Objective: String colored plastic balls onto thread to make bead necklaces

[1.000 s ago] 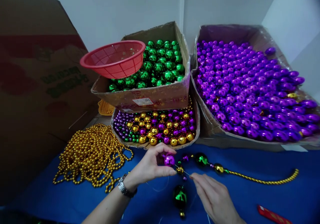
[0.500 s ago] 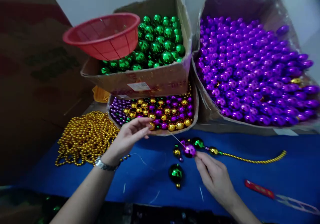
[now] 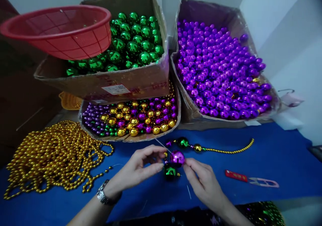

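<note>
My right hand (image 3: 205,179) pinches a shiny purple ball (image 3: 177,158) between thumb and fingertips. A stiff white string (image 3: 162,144) rises from the ball toward the upper left. My left hand (image 3: 146,162) is just left of the ball, thumb and forefinger apart; its inner fingers are partly hidden. Below the ball, a large green ball (image 3: 169,172) and a small gold bead (image 3: 178,174) lie on the blue cloth. Behind it lies a beaded strand with another green ball (image 3: 182,142), a gold ball (image 3: 197,147) and a thin gold bead tail (image 3: 228,151).
Red-handled thread snips (image 3: 236,176) lie at right. Gold bead strands (image 3: 57,155) are heaped at left. Behind stand a cardboard box of green balls (image 3: 141,81), a box of purple balls (image 3: 187,103), and a low box of mixed beads (image 3: 151,137). A red basket (image 3: 75,43) rests on the green-ball box.
My left hand has come down and right, close to the purple ball, from beside the mixed beads. My right hand still holds the ball. The whole view has shifted.
</note>
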Demonstrator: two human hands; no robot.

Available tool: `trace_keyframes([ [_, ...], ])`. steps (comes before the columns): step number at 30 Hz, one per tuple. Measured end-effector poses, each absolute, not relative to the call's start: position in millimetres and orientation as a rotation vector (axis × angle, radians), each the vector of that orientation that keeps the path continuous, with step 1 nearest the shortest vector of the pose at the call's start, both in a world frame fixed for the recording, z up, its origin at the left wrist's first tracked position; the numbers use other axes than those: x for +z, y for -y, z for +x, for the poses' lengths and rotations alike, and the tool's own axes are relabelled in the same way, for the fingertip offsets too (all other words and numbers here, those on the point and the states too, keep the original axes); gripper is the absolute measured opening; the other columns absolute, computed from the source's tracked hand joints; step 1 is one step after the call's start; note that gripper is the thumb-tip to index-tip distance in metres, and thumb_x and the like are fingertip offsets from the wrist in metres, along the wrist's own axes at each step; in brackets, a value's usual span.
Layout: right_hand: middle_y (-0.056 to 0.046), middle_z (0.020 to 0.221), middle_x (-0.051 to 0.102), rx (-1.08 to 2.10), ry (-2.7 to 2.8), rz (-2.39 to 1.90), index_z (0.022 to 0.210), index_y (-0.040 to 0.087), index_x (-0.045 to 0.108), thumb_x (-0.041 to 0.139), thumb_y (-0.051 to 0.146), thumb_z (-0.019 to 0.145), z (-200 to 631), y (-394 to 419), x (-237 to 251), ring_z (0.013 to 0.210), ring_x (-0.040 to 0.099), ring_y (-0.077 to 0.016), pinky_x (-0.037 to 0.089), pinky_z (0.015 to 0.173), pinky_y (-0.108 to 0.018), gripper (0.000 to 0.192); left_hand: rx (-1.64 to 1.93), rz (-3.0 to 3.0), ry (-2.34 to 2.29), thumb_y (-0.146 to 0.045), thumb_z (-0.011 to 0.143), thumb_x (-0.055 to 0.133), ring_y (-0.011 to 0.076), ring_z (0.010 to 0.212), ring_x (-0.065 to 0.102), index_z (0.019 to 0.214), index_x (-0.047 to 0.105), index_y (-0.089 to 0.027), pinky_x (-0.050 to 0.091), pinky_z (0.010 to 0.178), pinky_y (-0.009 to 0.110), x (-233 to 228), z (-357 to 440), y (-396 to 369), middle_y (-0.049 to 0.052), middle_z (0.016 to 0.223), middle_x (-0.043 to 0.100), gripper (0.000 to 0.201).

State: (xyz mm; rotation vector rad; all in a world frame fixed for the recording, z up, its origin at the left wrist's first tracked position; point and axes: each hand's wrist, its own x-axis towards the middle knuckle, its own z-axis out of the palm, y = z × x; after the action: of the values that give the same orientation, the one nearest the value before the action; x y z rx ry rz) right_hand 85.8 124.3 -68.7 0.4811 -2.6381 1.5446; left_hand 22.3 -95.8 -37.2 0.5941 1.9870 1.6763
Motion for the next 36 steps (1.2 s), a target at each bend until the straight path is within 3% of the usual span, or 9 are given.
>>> trace_keyframes([
  [3, 0.002, 0.069, 0.051, 1.538, 2.643, 0.445, 0.084, 0.019, 0.051, 0.036, 0.02, 0.096, 84.0, -121.5, -72.4, 0.06, 0.047, -0.0104, 0.034, 0.058, -0.022, 0.02, 1.927, 0.538, -1.799, -0.029, 0.084, 0.058, 0.0234, 0.107, 0.054, 0.133, 0.042, -0.025, 0.047, 0.088, 0.035, -37.3, 28.7, 84.2, 0.01, 0.126, 0.053, 0.053],
  [5, 0.002, 0.069, 0.052, 1.54, 2.649, 0.456, 0.083, 0.019, 0.052, 0.036, 0.02, 0.096, 83.0, -116.7, -74.8, 0.06, 0.048, -0.0108, 0.035, 0.058, -0.022, 0.02, 1.981, 0.496, -1.734, -0.027, 0.081, 0.062, 0.024, 0.111, 0.053, 0.133, 0.042, -0.025, 0.045, 0.092, 0.036, -38.8, 34.0, 74.9, 0.01, 0.13, 0.052, 0.055],
  [9, 0.0, 0.078, 0.06, 1.555, 2.653, 0.514, 0.089, 0.02, 0.055, 0.037, 0.018, 0.095, 81.8, -113.1, -80.4, 0.071, 0.057, -0.0124, 0.041, 0.066, -0.022, 0.02, 2.161, 0.244, -1.731, -0.023, 0.083, 0.06, 0.0214, 0.099, 0.06, 0.11, 0.059, -0.019, 0.049, 0.085, 0.033, -40.4, 34.6, 67.4, 0.01, 0.113, 0.062, 0.027],
  [15, -0.002, 0.096, 0.066, 1.505, 2.673, 0.497, 0.104, 0.022, 0.057, 0.039, 0.018, 0.094, 82.5, -133.4, -87.3, 0.089, 0.063, -0.0138, 0.046, 0.078, -0.022, 0.021, 2.598, -0.068, -1.667, -0.029, 0.081, 0.063, 0.0163, 0.082, 0.063, 0.096, 0.063, -0.018, 0.054, 0.068, 0.027, -30.4, 5.4, 104.1, 0.006, 0.101, 0.064, 0.019],
  [20, -0.003, 0.087, 0.066, 1.352, 2.623, 0.595, 0.101, 0.021, 0.059, 0.038, 0.018, 0.094, 81.2, -133.1, -86.0, 0.083, 0.064, -0.0154, 0.05, 0.074, -0.024, 0.022, 2.36, 0.018, -1.851, -0.028, 0.079, 0.066, 0.0128, 0.079, 0.06, 0.097, 0.067, -0.017, 0.05, 0.065, 0.021, -39.3, 6.3, 119.5, 0.007, 0.098, 0.067, 0.022],
  [24, -0.003, 0.079, 0.065, 1.236, 2.615, 0.66, 0.103, 0.019, 0.059, 0.037, 0.017, 0.094, 81.4, -127.3, -82.9, 0.077, 0.064, -0.0168, 0.052, 0.071, -0.027, 0.024, 2.221, 0.109, -1.985, -0.024, 0.077, 0.068, 0.0153, 0.09, 0.061, 0.104, 0.064, -0.017, 0.047, 0.08, 0.024, -45.8, 11.8, 117.1, 0.007, 0.102, 0.068, 0.028],
  [29, -0.003, 0.07, 0.062, 1.145, 2.631, 0.642, 0.099, 0.019, 0.062, 0.035, 0.019, 0.095, 81.1, -127.6, -83.1, 0.073, 0.064, -0.0174, 0.052, 0.069, -0.027, 0.027, 2.127, 0.152, -2.065, -0.023, 0.075, 0.069, 0.0163, 0.09, 0.062, 0.097, 0.061, -0.017, 0.048, 0.078, 0.025, -44.5, 10.1, 119.2, 0.008, 0.101, 0.068, 0.024],
  [36, -0.008, 0.077, 0.063, 0.807, 2.646, 0.73, 0.107, 0.014, 0.061, 0.038, 0.011, 0.092, 80.4, -135.7, -98.3, 0.07, 0.062, -0.0182, 0.05, 0.065, -0.03, 0.027, 1.765, 0.358, -2.387, -0.025, 0.071, 0.072, 0.0211, 0.092, 0.062, 0.103, 0.063, -0.016, 0.049, 0.079, 0.031, -31.4, 10.8, 121.0, 0.009, 0.104, 0.067, 0.034],
])
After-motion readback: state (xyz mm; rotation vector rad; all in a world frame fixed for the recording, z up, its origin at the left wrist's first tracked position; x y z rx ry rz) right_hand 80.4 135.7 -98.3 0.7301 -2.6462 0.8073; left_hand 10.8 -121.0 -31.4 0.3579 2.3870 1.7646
